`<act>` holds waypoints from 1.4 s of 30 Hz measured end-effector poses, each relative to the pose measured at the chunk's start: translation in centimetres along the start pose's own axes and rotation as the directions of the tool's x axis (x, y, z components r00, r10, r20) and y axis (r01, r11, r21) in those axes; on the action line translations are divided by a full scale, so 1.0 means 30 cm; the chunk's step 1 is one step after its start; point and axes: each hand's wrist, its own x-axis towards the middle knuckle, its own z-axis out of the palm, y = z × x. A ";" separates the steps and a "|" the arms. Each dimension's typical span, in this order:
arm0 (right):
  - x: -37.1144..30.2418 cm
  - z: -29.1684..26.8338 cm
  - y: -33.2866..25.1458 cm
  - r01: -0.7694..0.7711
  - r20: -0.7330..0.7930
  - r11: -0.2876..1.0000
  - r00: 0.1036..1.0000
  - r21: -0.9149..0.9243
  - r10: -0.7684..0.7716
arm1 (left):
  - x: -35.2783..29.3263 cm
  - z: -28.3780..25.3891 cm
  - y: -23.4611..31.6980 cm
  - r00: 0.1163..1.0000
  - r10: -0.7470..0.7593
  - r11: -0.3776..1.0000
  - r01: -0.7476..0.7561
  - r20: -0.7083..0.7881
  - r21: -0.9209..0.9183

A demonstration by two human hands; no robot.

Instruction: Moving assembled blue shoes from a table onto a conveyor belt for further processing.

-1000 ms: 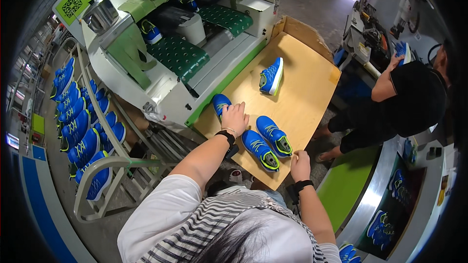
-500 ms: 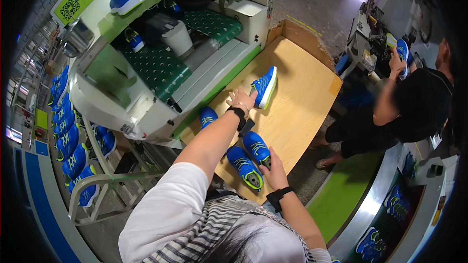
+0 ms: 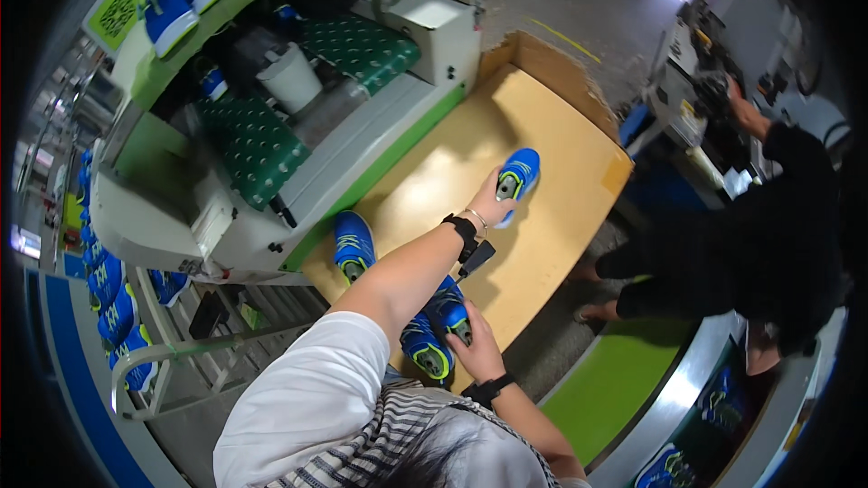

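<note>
My left hand is closed around the heel of a blue sneaker with lime trim, over the wooden tabletop. A grey shoe last shows in its opening. Nearer to me, my right hand grips the heel of a second blue sneaker, also with a last inside. Close beside that one lies a third sneaker, partly covered by my left forearm. Another blue sneaker rests at the table's left side, by the machine.
A white-and-green machine with green dotted belts borders the table on the left. Cardboard edges its far end. At left, a rack carries several sneakers. A co-worker in black stands at right, beside a green-topped surface.
My left hand has closed on the far sneaker, which was on its side and now shows its opening. My right hand has closed on the near sneaker's heel. The co-worker has leaned and turned.
</note>
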 end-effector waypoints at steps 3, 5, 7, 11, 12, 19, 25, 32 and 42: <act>0.021 -0.043 -0.020 -0.163 -0.003 0.971 0.986 0.174 0.166 | -0.097 -0.179 0.100 0.932 -0.191 0.619 0.357 0.307 -0.699; 0.094 -0.082 -0.004 -0.194 -0.028 0.884 0.973 0.426 0.227 | -0.265 -0.325 0.184 0.980 -0.049 0.621 0.183 0.195 -0.762; 0.232 -0.132 -0.016 -0.186 -0.069 0.856 0.966 0.482 0.249 | -0.470 -0.435 0.333 0.973 -0.034 0.751 -0.128 -0.230 -0.648; 0.629 -0.216 -0.265 0.085 -0.212 0.915 0.977 0.394 0.001 | -0.651 -0.647 0.518 0.642 0.310 0.899 -0.438 -0.701 -0.003; 0.745 -0.217 -0.342 0.223 -0.296 0.924 0.946 0.310 -0.130 | -0.653 -0.704 0.520 0.562 0.297 0.915 -0.398 -0.772 0.061; 1.427 -0.005 -0.777 0.529 -0.260 0.778 0.742 -0.338 -0.618 | -0.528 -0.965 0.447 0.396 0.294 0.955 -0.161 -0.870 0.250; 1.172 0.138 -0.711 0.649 -0.098 0.727 0.727 -0.225 -0.680 | -0.850 -0.712 0.207 0.658 0.544 0.760 -0.122 -0.521 0.639; 0.247 -0.001 0.138 0.314 0.396 0.713 0.917 -0.627 -0.056 | -0.879 -0.614 -0.123 0.813 0.244 0.815 0.125 -0.530 0.566; 0.184 -0.102 0.125 0.116 0.008 0.819 0.991 -0.561 -0.135 | -0.685 -0.530 -0.057 0.870 0.357 0.463 0.153 -0.341 0.873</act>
